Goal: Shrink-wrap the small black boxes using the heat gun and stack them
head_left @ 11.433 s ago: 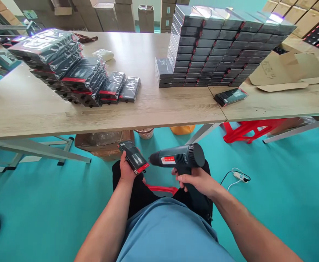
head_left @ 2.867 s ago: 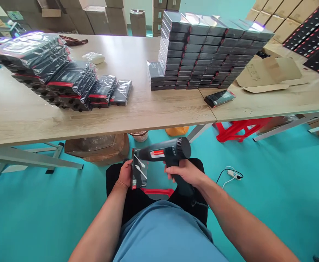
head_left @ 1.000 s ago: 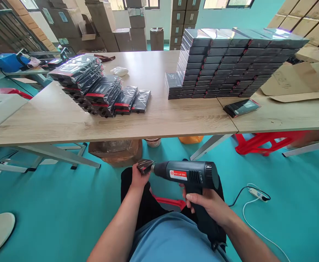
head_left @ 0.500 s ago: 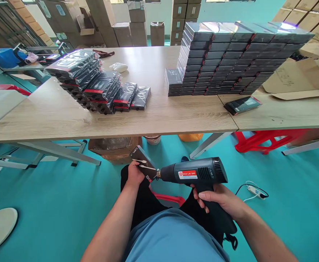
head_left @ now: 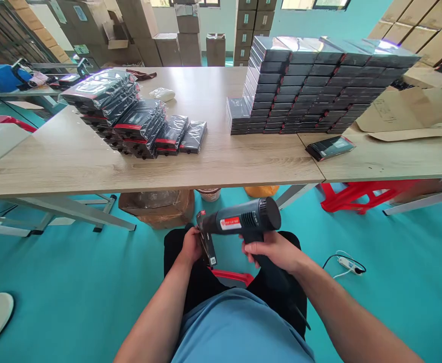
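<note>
Dark heat gun (head_left: 245, 218) points at tilted black box (head_left: 208, 246).

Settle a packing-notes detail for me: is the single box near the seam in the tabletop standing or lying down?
Lying down. The single box rests on the tabletop with its broad face up.

Left hand (head_left: 191, 245) at lower centre, fingers closed in a grip — right hand (head_left: 272, 248) right of it, fingers curled, thumb pointing left; both forearms angle inward from the bottom edge.
</note>
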Available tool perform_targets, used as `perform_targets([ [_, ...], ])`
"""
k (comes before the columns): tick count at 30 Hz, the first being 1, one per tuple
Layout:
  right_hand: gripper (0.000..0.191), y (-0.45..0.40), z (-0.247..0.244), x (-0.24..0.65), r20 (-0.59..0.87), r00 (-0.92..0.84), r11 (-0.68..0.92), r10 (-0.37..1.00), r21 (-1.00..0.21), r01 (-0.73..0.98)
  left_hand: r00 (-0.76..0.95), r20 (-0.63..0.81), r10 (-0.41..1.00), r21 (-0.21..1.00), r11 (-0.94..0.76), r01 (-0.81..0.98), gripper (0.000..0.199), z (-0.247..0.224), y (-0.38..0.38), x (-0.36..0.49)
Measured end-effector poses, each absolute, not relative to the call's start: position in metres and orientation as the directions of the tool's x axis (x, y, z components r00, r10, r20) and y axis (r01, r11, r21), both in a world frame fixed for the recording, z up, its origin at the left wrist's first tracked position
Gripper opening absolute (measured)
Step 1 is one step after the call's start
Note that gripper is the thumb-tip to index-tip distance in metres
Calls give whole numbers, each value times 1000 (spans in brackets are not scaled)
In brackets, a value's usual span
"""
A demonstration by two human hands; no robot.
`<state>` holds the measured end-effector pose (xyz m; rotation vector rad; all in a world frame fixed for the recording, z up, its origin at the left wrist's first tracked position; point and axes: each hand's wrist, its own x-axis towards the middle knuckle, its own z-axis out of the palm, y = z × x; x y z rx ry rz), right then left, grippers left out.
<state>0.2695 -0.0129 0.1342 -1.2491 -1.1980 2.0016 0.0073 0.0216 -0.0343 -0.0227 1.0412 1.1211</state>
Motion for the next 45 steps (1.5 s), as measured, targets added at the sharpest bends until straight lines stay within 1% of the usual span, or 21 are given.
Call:
perform_targets([
  [1, 19, -17, 138, 272, -479, -527, -511, 702, -854, 97, 69, -703, 708, 442, 510, -738, 18, -33, 21, 4],
  [2, 17, -23, 141, 276, -510, -580, -525, 636, -836, 160, 110, -709, 696, 417, 539, -732, 27, -30, 19, 1],
  [4, 14, -34, 140, 286, -573, -606, -547, 552, -797, 256, 206, -692, 692, 361, 578, -731, 54, -26, 16, -6],
  [5, 14, -37, 137, 290, -594, -581, -558, 556, -785, 270, 253, -668, 700, 331, 584, -742, 64, -24, 14, -9],
  [7, 17, -36, 127, 296, -602, -487, -575, 632, -786, 227, 313, -614, 724, 290, 576, -764, 72, -23, 10, -13],
  [9, 20, -26, 115, 294, -584, -360, -574, 728, -806, 145, 350, -596, 723, 288, 599, -747, 68, -24, 8, -12],
  [11, 20, -11, 108, 286, -568, -252, -569, 783, -819, 75, 367, -614, 698, 305, 640, -705, 60, -25, 7, -9],
  [13, 21, 2, 109, 277, -549, -235, -562, 802, -827, 13, 360, -645, 674, 308, 661, -684, 52, -25, 9, -4],
  [15, 23, 7, 116, 270, -502, -354, -540, 789, -842, -9, 294, -678, 674, 319, 630, -708, 42, -23, 12, 0],
  [18, 16, -2, 130, 270, -461, -607, -507, 647, -855, 109, 206, -684, 699, 347, 561, -751, 33, -19, 16, 0],
  [20, 9, -14, 139, 275, -503, -645, -495, 576, -842, 215, 218, -661, 718, 351, 553, -755, 33, -16, 17, -5],
  [22, 7, -23, 145, 279, -541, -600, -495, 589, -829, 260, 243, -632, 736, 361, 557, -748, 36, -15, 17, -10],
  [26, 11, -27, 146, 282, -503, -551, -498, 666, -849, 174, 211, -584, 784, 412, 510, -755, 45, -11, 20, -13],
  [29, 16, -25, 140, 281, -479, -400, -486, 782, -869, 92, 199, -561, 803, 466, 506, -726, 52, -6, 24, -8],
  [31, 19, -26, 135, 277, -485, -303, -488, 820, -870, 74, 189, -539, 821, 513, 498, -700, 54, -3, 26, -4],
  [32, 20, -28, 133, 274, -487, -298, -494, 821, -868, 56, 177, -526, 832, 533, 485, -693, 54, -3, 27, -2],
  [36, 22, -37, 126, 261, -472, -406, -523, 782, -852, -17, 114, -502, 857, 561, 422, -712, 51, -4, 29, 3],
  [40, 23, -42, 120, 258, -472, -266, -498, 841, -866, -39, 112, -533, 839, 538, 438, -720, 51, -5, 29, 4],
  [43, 24, -40, 120, 259, -468, -422, -527, 777, -850, -26, 116, -530, 840, 533, 437, -725, 49, -4, 30, 6],
  [44, 22, -37, 120, 259, -459, -453, -517, 764, -856, -4, 106, -532, 840, 535, 430, -727, 48, -3, 30, 6],
  [45, 20, -34, 121, 259, -455, -436, -495, 777, -869, 24, 101, -536, 838, 537, 431, -725, 47, -3, 30, 6],
])
